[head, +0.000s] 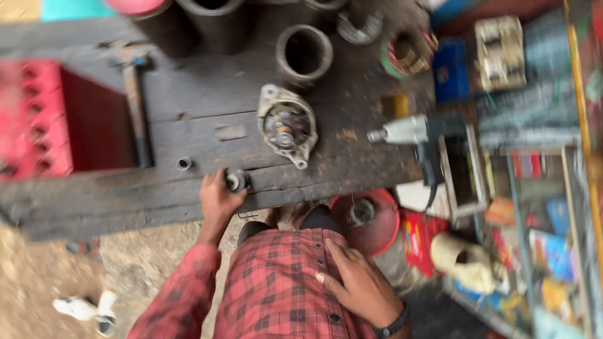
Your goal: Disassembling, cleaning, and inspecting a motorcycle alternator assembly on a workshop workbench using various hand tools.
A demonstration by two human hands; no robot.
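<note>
My left hand (218,199) reaches onto the near edge of a dark wooden workbench (201,107) and grips a small round dark metal part (237,181). My right hand (358,282) lies flat against my red checked shirt, fingers apart, holding nothing. Just beyond the left hand sits a grey metal motor housing (287,124) with a round centre. A small metal ring (183,164) lies on the bench left of my left hand.
A hammer (135,100) lies beside a red crate (38,119) at left. Metal cylinders (304,53) stand at the back. A power drill (418,135) rests at the bench's right end, next to cluttered shelves (540,188). A red round container (370,220) sits below.
</note>
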